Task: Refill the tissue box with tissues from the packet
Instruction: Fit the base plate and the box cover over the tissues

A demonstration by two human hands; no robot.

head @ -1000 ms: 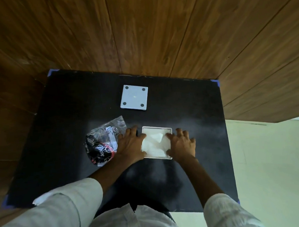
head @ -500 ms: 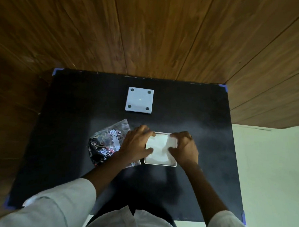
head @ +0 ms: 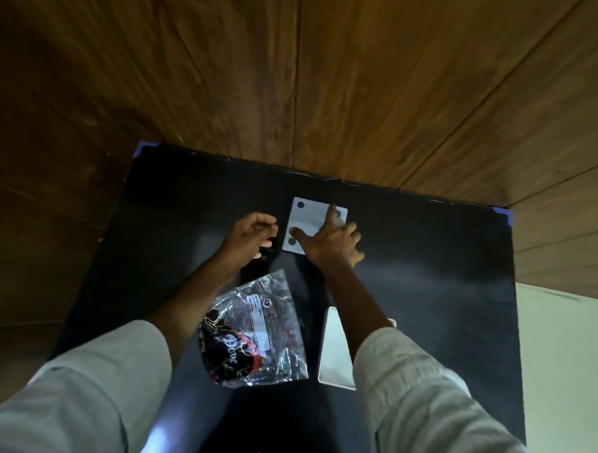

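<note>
On the table (head: 425, 283), the box lid (head: 313, 223) lies farthest back under the right hand (head: 331, 241); left hand (head: 247, 239) beside it; nearer, the tissue packet (head: 255, 334) lies left of the tissue box (head: 335, 351)

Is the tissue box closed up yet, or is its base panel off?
Off. The tissue box lies near the person, open, while its base panel lies apart at the table's far side, under the right hand.
</note>
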